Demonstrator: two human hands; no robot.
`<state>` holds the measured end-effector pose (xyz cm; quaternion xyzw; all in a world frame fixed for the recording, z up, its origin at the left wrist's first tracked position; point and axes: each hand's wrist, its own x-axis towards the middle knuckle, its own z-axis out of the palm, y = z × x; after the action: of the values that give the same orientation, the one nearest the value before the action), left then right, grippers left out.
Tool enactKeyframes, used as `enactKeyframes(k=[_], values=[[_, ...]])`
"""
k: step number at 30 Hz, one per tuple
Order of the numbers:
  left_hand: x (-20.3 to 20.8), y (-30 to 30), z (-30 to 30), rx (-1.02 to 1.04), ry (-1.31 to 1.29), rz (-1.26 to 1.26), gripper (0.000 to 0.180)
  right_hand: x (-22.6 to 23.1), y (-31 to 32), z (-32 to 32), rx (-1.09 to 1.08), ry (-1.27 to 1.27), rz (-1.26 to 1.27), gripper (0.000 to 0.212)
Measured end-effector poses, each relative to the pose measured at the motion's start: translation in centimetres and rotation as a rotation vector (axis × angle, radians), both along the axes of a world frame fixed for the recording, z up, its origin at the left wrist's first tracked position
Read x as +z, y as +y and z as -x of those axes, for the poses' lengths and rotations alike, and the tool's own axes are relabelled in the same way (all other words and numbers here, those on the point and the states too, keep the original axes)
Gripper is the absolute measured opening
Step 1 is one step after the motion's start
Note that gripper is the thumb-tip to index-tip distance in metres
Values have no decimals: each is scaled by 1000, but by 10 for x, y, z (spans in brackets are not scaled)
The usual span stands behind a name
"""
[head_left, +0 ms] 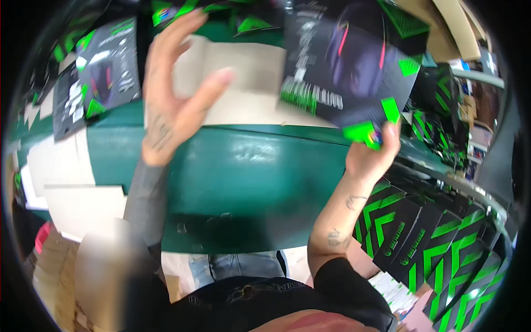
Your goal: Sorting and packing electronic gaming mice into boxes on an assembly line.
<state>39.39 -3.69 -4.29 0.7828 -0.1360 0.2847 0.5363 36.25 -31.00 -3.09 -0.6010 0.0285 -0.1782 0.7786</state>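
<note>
My right hand (373,155) grips the near right corner of a flat black-and-green printed package (354,61), thumb on its face and the other fingers hidden behind it. The package is tilted and a little blurred, raised over the far right of the green table (238,171). My left hand (180,94) is empty, with thumb and fingers apart. It hovers over the left part of a beige cardboard piece (243,105) on the table. Part of that cardboard is covered by the package.
Another black printed package (110,72) lies at the far left. Beige cardboard sheets (83,207) rest at the left edge. Black boxes with green chevrons (426,238) are stacked at the lower right, beyond a curved metal rail (470,191).
</note>
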Motion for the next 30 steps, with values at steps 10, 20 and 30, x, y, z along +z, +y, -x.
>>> enactKeyframes(k=[10, 20, 30], values=[[-41, 20, 42, -523, 441, 374, 60, -61, 24, 52, 195, 522, -547, 46], [-32, 25, 62, -350, 405, -319, 74, -66, 50, 62, -154, 761, -283, 75], [2, -8, -30, -638, 494, 140, 27, -103, 28, 69, 165, 606, -292, 70]])
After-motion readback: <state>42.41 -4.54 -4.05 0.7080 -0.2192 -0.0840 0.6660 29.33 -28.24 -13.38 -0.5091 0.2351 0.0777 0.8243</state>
